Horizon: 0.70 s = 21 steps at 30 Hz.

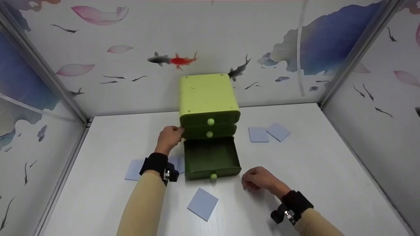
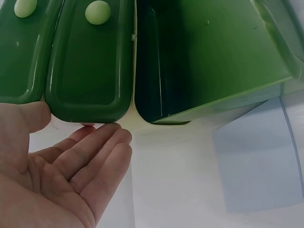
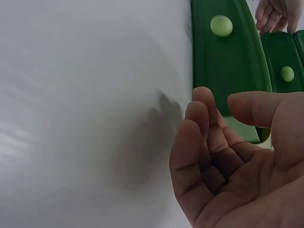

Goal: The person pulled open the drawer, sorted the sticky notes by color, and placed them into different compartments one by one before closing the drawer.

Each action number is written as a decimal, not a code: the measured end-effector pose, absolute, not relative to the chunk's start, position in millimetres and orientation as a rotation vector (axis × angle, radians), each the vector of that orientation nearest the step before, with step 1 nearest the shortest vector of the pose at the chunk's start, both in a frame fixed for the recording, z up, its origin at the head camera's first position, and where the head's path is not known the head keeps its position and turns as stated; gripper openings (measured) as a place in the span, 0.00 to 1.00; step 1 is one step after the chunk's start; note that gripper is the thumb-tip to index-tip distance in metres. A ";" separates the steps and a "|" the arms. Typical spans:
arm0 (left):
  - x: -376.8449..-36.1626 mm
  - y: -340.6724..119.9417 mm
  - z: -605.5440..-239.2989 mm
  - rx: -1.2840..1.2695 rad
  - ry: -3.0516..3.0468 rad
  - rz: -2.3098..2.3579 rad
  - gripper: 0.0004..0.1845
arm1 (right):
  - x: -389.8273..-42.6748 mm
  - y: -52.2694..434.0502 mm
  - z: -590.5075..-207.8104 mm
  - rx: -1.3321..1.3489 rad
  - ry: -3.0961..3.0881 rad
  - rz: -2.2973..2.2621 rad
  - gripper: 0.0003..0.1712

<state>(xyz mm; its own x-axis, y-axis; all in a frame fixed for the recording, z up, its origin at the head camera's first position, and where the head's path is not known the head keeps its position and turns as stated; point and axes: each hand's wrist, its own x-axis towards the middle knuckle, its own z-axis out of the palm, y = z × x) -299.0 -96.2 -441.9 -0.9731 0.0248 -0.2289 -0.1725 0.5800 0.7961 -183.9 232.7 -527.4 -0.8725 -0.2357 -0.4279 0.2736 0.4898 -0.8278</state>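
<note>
A light green cabinet (image 1: 206, 95) with three dark green drawers stands at the middle of the white table. Its bottom drawer (image 1: 211, 157) is pulled out and shows nothing inside. My left hand (image 1: 175, 131) rests against the cabinet's left side beside the middle drawer (image 2: 90, 61), with the fingers (image 2: 99, 152) straight and the palm bare. My right hand (image 1: 252, 182) hovers low over the table, just right of the open drawer's front (image 3: 228, 52). Its fingers (image 3: 190, 142) are loosely curled and hold nothing. Several pale blue square cards lie around; the nearest card (image 1: 202, 203) lies in front of the drawer.
Two blue cards (image 1: 265, 133) lie right of the cabinet, and two more (image 1: 134, 169) lie left of the open drawer under my left forearm. Walls papered with fish and petals close the table (image 1: 328, 170) on three sides.
</note>
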 end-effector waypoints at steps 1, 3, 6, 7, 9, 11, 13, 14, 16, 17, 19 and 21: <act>-299.2 -96.8 -441.8 -0.131 2.579 1.363 0.23 | -188.1 237.8 -525.7 0.046 2.264 -1.369 0.16; -299.7 -97.5 -441.9 -0.151 2.543 1.400 0.23 | -197.1 246.3 -522.7 0.109 2.305 -1.357 0.15; -300.9 -96.8 -442.6 -0.176 2.502 1.433 0.23 | -210.8 256.7 -518.8 0.201 2.366 -1.326 0.16; -301.3 -97.0 -442.8 -0.187 2.492 1.442 0.23 | -215.8 259.1 -518.1 0.225 2.383 -1.317 0.17; -301.9 -97.1 -443.3 -0.205 2.476 1.451 0.23 | -225.8 263.8 -517.1 0.267 2.418 -1.304 0.19; -302.3 -97.2 -444.4 -0.218 2.462 1.465 0.24 | -234.4 268.2 -516.6 0.286 2.466 -1.294 0.20; -302.3 -97.3 -445.1 -0.228 2.449 1.482 0.24 | -242.2 272.1 -517.3 0.303 2.518 -1.292 0.21; -302.3 -97.3 -445.4 -0.232 2.442 1.493 0.24 | -245.5 273.9 -517.7 0.305 2.547 -1.287 0.21; -302.3 -97.3 -446.0 -0.238 2.431 1.510 0.23 | -251.5 277.0 -519.2 0.318 2.598 -1.278 0.22; -302.4 -97.4 -446.0 -0.237 2.427 1.515 0.23 | -254.6 278.3 -520.2 0.327 2.624 -1.272 0.23; -302.9 -97.2 -446.0 -0.240 2.419 1.527 0.22 | -260.2 280.5 -521.5 0.351 2.665 -1.263 0.25; -303.6 -97.3 -446.0 -0.240 2.413 1.534 0.22 | -265.5 281.7 -522.1 0.390 2.680 -1.273 0.27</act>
